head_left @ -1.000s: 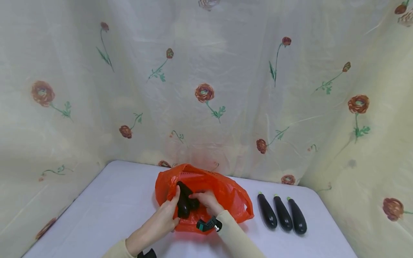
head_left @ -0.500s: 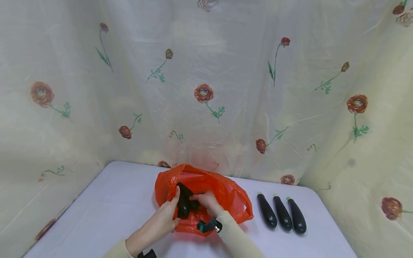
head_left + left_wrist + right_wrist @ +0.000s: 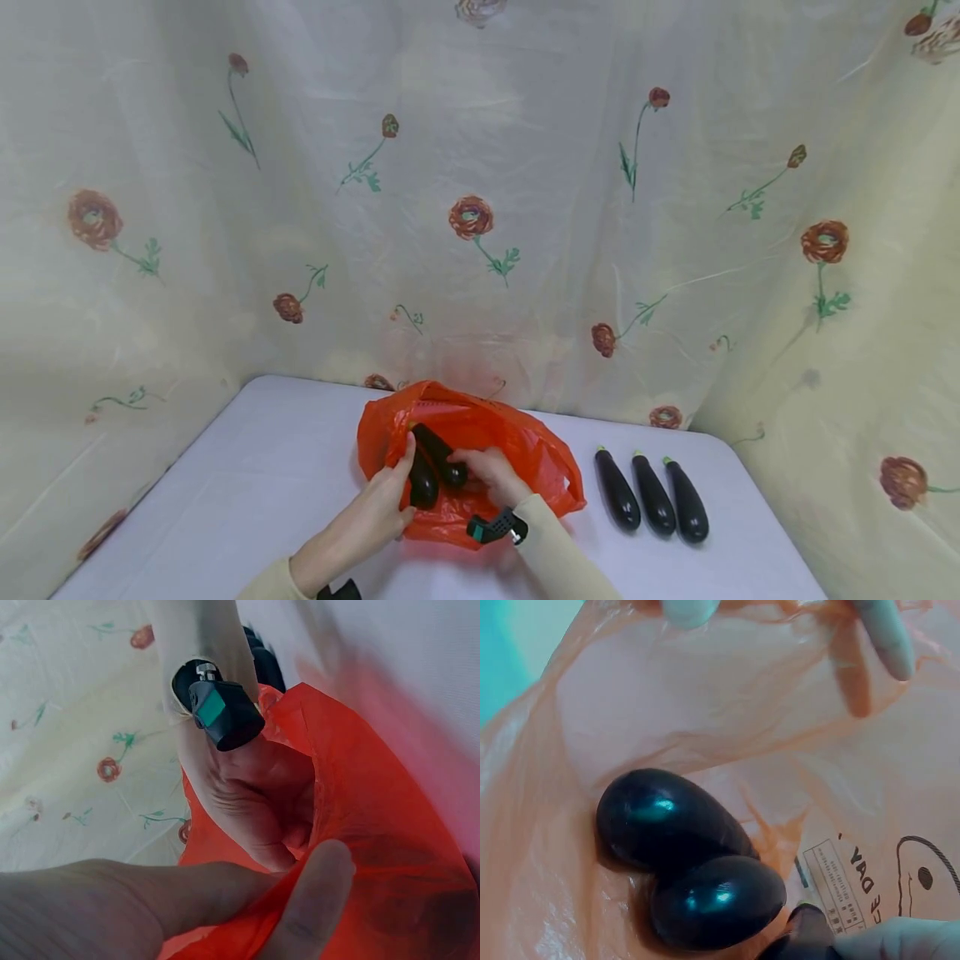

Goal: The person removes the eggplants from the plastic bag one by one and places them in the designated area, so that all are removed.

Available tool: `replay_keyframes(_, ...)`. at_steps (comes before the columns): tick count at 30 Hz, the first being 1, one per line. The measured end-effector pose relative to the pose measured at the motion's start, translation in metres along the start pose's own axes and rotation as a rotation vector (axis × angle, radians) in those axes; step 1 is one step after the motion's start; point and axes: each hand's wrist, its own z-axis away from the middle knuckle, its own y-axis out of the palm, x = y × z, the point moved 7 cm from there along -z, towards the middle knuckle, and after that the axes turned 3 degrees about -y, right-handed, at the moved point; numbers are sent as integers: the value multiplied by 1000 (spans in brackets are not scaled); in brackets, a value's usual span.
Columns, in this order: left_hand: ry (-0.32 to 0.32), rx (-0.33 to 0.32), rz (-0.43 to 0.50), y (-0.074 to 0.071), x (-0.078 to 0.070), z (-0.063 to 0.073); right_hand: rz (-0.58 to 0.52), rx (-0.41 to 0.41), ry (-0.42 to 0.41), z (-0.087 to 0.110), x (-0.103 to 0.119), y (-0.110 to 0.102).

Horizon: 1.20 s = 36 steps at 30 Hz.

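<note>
- The left hand point(image 3: 375, 512), nearest the viewer in the head view, pinches the near-left edge of the orange plastic bag point(image 3: 525, 446), thumb over the film and fingers beneath it, holding the mouth apart.
- The right hand point(image 3: 491, 471) reaches into the bag's mouth, its fingers curled about an aubergine point(image 3: 438, 454) that lies slantwise inside; a dark wrist camera point(image 3: 495, 527) is strapped at the cuff of the pale sleeve.
- A second aubergine point(image 3: 716, 900) lies in the bag touching the first, both blunt ends side by side in the right wrist view.
- Judged from their gloss, the aubergines are smooth-skinned, firm and fairly weighty, likely to slide in a loose grasp; wrapping the fingers about the thick middle looks safest.
- The bag is thin, crinkled and limp, so it will collapse unless its edge is held up.
- To the right, well apart from the bag, three more aubergines point(image 3: 652, 496) lie in a row on the white table point(image 3: 262, 467), stalk ends pointing away.
- Behind the table hangs a cream curtain point(image 3: 480, 208) printed with red flowers.
</note>
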Motion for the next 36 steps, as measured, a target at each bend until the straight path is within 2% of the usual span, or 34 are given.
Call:
replay_keyframes(7, -13, -9, -5, -1, 0, 0, -89, -31, 90, 3, -6, -6)
replay_keyframes(14, -33, 3, 2, 0, 2, 0, -139, -34, 128, 7, -8, -9)
replay_keyframes(21, -25, -1, 4, -1, 1, 0, -166, 12, 128, 15, -5, -12)
replay_keyframes(29, -44, 0, 9, -1, 1, -1, -194, 30, 176, 26, -6, -12)
replay_keyframes(36, -39, -4, 8, -1, 2, -1, -230, 102, 167, 36, -3, -11)
